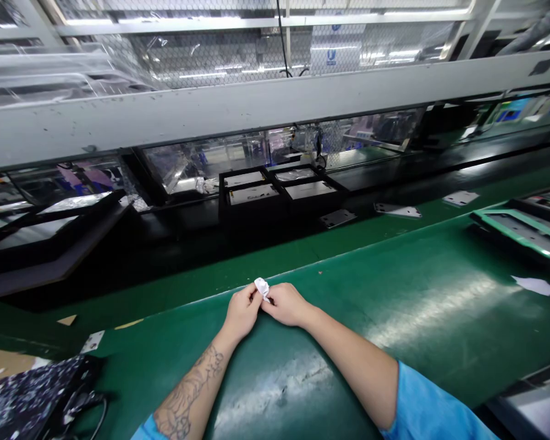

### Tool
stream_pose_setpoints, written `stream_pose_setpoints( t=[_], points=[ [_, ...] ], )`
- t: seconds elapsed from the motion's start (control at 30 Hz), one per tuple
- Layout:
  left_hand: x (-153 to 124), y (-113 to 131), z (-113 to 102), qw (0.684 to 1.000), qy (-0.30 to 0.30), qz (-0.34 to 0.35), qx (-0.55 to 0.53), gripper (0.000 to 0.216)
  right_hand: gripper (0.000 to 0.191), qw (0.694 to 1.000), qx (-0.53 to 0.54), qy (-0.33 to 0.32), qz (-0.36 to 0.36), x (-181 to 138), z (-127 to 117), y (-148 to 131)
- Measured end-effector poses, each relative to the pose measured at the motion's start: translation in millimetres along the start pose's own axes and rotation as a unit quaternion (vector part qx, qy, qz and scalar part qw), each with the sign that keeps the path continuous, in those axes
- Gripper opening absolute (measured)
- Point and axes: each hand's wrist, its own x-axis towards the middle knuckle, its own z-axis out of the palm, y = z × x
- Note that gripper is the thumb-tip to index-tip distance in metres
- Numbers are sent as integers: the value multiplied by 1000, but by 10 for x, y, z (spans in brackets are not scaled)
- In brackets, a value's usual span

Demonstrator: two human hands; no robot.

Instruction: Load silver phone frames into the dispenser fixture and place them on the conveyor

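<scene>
Near the far edge of the green work surface (362, 275), my two hands meet around a small crumpled white piece, like paper or tissue (261, 287). My left hand (242, 310) has its fingers closed on the lower left side of it. From the other side, my right hand (286, 304) grips it with curled fingers. The white piece sticks up between the fingertips, and its lower part is hidden by them. Both wrists hover low over the green surface.
Black trays with pale panels (279, 189) stand on the dark ledge beyond. Flat metal plates (398, 210) lie along it. At right are a green-framed part (527, 232) and a white scrap (534, 285). A dark speckled bag (36, 397) with a cable is at lower left.
</scene>
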Motion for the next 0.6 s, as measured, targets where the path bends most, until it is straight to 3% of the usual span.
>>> stream_pose_setpoints(
  t=[0.6],
  points=[
    [35, -6, 1, 999, -21, -6, 38, 31, 19, 1000, 2, 4, 2, 10, -12, -6]
  ],
)
